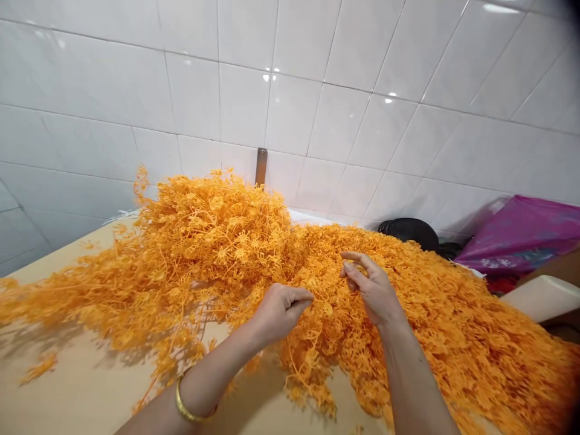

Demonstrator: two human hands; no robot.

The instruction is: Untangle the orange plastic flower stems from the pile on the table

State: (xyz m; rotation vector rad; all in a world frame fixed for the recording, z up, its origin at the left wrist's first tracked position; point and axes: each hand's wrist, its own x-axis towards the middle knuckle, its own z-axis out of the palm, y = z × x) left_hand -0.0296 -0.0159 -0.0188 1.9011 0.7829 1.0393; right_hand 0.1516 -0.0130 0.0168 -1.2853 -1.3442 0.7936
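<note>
A large heap of orange artificial flower sprigs (217, 241), with thin plastic-looking stems and small spidery blossoms, spreads around both hands. My left hand (278, 311), a gold bangle on its wrist, is closed in a pinch at the middle of the heap. A thin orange sprig (312, 356) shows by its fingertips, though the exact grip point is hard to make out. To its right, my right hand (374, 290) is raised over the flowers, index finger and thumb apart and the other fingers loosely curled. Nothing can be seen between its finger and thumb.
The heap lies on a pale wooden table (67, 393) against a white tiled wall (294, 109). Upright behind it stands a dark, flat strip (261, 166). At the right back are a black rounded object (410, 231), a purple bag (525, 235) and a cream-coloured block (544, 297).
</note>
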